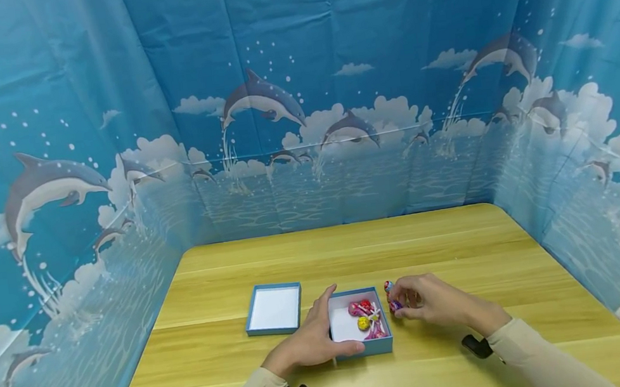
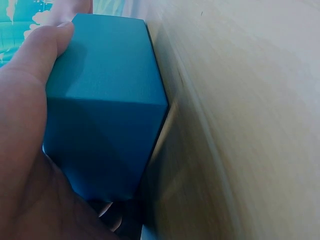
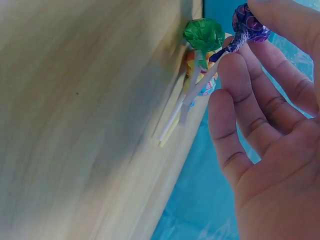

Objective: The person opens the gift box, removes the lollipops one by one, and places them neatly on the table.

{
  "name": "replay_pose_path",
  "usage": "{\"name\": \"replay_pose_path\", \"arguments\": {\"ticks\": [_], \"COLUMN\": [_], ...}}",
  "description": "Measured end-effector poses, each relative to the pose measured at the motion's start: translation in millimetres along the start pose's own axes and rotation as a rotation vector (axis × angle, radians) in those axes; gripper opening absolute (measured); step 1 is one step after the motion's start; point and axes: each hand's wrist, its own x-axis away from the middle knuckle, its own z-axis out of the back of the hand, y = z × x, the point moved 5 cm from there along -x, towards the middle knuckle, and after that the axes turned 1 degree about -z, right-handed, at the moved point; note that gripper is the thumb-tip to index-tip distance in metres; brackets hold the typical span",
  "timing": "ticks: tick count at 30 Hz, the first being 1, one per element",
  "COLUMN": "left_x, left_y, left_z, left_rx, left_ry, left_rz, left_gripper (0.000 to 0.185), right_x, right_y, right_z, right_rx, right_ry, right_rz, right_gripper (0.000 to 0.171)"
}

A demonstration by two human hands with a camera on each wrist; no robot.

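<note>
The right hand (image 1: pixel 428 298) is partly hiding the purple lollipop (image 3: pixel 252 26) it is pinching, right of the box (image 1: pixel 364 348); the left hand (image 1: pixel 314 341) is lying spread round the box's near-left corner.

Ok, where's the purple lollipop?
The purple lollipop is held in the right hand, upper right of the right wrist view, beside the green lollipop; in the head view, right of the blue box.
</note>
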Motion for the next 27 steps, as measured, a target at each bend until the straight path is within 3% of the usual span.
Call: {"name": "replay_pose_path", "arguments": {"ticks": [14, 27], "left_x": [-1.3, 0.9], "left_y": [-2.8, 0.3], "left_z": [-0.5, 0.7], "left_rx": [-0.005, 0.005], "left_ry": [0.001, 0.002], "left_rz": [0.004, 0.005], "left_gripper": [0.136, 0.136], "right_x": [4.9, 8.1], "right_y": [8.6, 7.0], "right_z": [-9.0, -11.8], "right_rx": [-0.035, -0.005], "right_ry": [-0.046, -0.017], "right_rz": [-0.039, 0.021], "right_gripper": [0.018, 0.019]}}
